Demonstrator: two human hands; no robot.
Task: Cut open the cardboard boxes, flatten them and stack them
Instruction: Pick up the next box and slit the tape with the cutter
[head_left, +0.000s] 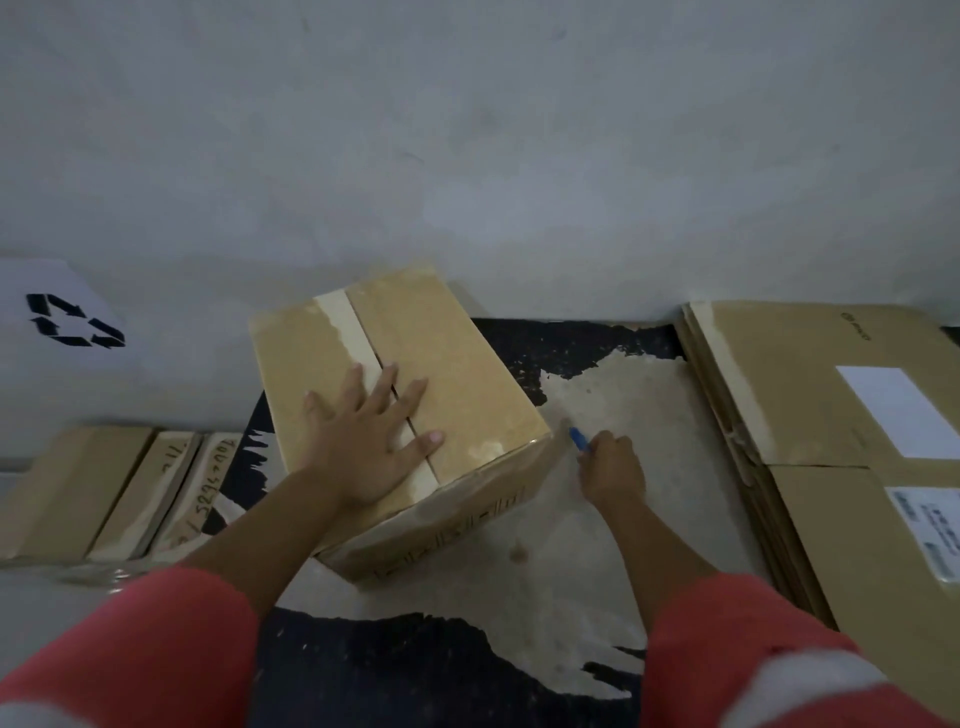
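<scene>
Cutting step, box (457, 358) mid-frame.
My left hand (371, 441) flat on top; right hand (613, 470) grips blue cutter (579, 439) at its right corner (next: slit that edge, probably).

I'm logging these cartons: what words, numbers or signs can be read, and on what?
Recycling-arrows sign, no words: white surface at left.
"5295", handwritten, uncertain: cardboard pieces at left.
Printed label on flattened stack: too blurred.
Print on box side: too blurred.
</scene>
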